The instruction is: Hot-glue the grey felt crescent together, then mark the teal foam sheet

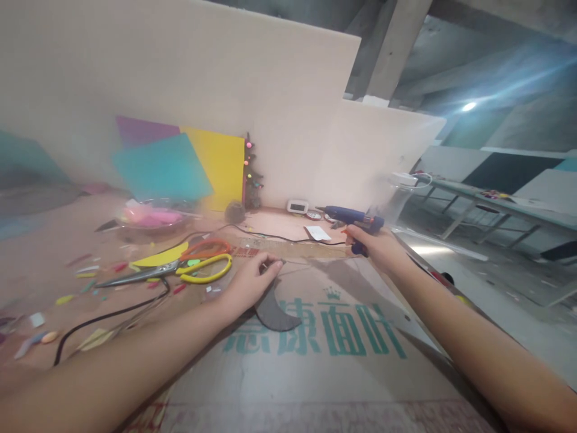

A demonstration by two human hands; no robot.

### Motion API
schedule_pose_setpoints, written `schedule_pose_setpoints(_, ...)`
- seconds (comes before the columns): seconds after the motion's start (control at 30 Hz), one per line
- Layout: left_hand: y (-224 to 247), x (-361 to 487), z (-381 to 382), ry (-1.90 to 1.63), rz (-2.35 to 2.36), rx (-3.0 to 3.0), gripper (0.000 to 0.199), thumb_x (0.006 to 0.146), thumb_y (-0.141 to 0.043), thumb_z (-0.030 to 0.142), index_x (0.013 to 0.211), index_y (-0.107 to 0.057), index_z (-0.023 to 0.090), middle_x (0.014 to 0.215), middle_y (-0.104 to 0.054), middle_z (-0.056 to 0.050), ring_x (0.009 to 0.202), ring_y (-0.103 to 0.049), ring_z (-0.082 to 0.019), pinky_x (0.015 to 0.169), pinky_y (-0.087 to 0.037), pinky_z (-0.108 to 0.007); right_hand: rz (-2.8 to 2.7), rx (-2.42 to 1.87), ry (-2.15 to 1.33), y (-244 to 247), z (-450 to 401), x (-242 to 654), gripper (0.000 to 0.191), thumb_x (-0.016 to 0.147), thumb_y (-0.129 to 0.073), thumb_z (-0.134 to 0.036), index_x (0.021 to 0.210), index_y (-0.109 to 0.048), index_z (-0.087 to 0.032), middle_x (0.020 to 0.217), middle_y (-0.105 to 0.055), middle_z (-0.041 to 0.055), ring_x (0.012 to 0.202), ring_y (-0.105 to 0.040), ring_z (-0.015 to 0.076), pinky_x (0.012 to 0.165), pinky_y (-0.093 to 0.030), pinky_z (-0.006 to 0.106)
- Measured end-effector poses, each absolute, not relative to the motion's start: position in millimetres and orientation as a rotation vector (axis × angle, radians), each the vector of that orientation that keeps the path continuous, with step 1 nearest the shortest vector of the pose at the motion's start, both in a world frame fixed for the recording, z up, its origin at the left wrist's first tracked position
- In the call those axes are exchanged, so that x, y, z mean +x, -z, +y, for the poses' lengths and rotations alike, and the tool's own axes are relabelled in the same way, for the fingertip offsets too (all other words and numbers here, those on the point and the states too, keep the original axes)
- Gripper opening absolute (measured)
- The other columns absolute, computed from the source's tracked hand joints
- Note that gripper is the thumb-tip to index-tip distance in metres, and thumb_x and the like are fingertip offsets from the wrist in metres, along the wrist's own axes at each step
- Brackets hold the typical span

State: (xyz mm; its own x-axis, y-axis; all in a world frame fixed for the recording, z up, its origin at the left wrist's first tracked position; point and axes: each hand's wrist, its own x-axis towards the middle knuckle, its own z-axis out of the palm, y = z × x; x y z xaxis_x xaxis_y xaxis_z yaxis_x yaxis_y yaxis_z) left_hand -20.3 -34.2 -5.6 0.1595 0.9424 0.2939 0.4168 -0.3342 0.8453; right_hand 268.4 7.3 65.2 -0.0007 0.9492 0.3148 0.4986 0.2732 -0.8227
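My right hand grips a blue hot glue gun by its handle, with the nozzle pointing left and a finger by the orange trigger. Lower and to the left, my left hand pinches the upper end of a dark grey crescent-shaped piece. The crescent's lower tip rests over a cardboard sheet with green printed characters. The glue gun's nozzle is apart from the crescent. Beside my left hand lie large scissors with orange and yellow handles.
Colourful scraps litter the left of the table. A clear dish holds pink pieces. Coloured sheets, a small decorated tree and a white digital clock stand at the back. A black cord crosses the table.
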Motion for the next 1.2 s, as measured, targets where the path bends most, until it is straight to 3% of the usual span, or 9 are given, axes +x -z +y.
schedule_pose_setpoints(0.17,8,-20,-34,-1.108,1.266,1.825,0.03,0.088,-0.051,0.045,0.092,-0.064,0.018,0.087,-0.068,-0.003,0.08,-0.061,-0.019,0.072,-0.046,-0.029,-1.628,-1.544,-0.555,-65,38,273,0.035,0.07,-0.07,-0.045,0.086,-0.07,-0.014,0.074,-0.067,0.0042,0.064,-0.058,0.0149,0.058,-0.043,0.026)
schedule_pose_setpoints(0.3,10,-20,-32,-1.092,1.262,1.823,0.03,0.088,-0.051,0.045,0.092,-0.063,0.018,0.087,-0.067,-0.003,0.079,-0.06,-0.019,0.073,-0.045,-0.029,-1.606,-1.667,-0.52,-59,71,275,0.032,0.067,-0.076,-0.042,0.082,-0.071,-0.013,0.072,-0.068,0.0065,0.069,-0.06,0.0193,0.06,-0.044,0.027)
schedule_pose_setpoints(0.57,10,-20,-33,-1.057,1.266,1.814,0.03,0.088,-0.052,0.045,0.094,-0.062,0.018,0.087,-0.066,-0.002,0.078,-0.059,-0.018,0.07,-0.042,-0.028,-1.681,-1.561,-0.687,-35,112,245,0.02,0.085,-0.063,-0.03,0.096,-0.068,-0.014,0.089,-0.075,0.0096,0.073,-0.066,0.0165,0.062,-0.049,0.023)
schedule_pose_setpoints(0.7,10,-20,-33,-1.048,1.264,1.8,0.03,0.088,-0.052,0.045,0.094,-0.062,0.018,0.086,-0.066,-0.002,0.077,-0.059,-0.018,0.069,-0.042,-0.028,-1.722,-1.498,-0.704,-32,126,235,0.023,0.093,-0.054,-0.031,0.105,-0.064,-0.015,0.099,-0.074,0.011,0.074,-0.068,0.0143,0.062,-0.051,0.021)
schedule_pose_setpoints(0.87,9,-19,-33,-1.059,1.272,1.824,0.028,0.087,-0.052,0.043,0.091,-0.063,0.018,0.084,-0.067,-0.001,0.075,-0.059,-0.017,0.067,-0.041,-0.027,-1.777,-1.634,-0.48,-31,127,249,0.027,0.094,-0.053,-0.034,0.1,-0.065,-0.011,0.093,-0.073,0.0112,0.074,-0.067,0.0149,0.062,-0.05,0.023)
schedule_pose_setpoints(1.03,9,-19,-33,-1.065,1.278,1.832,0.029,0.088,-0.053,0.044,0.092,-0.064,0.018,0.084,-0.067,-0.001,0.075,-0.06,-0.017,0.068,-0.043,-0.027,-1.882,-1.859,-0.212,-28,119,261,0.024,0.091,-0.059,-0.034,0.093,-0.067,-0.012,0.083,-0.071,0.0049,0.071,-0.066,0.0155,0.067,-0.051,0.029)
schedule_pose_setpoints(1.2,5,-20,-37,-1.076,1.228,1.839,0.028,0.089,-0.053,0.042,0.093,-0.064,0.017,0.086,-0.067,-0.002,0.076,-0.06,-0.016,0.068,-0.043,-0.026,-2.029,-1.935,0.03,-38,105,264,0.03,0.086,-0.063,-0.038,0.088,-0.071,-0.009,0.088,-0.074,0.0181,0.085,-0.069,0.0288,0.074,-0.048,0.033)
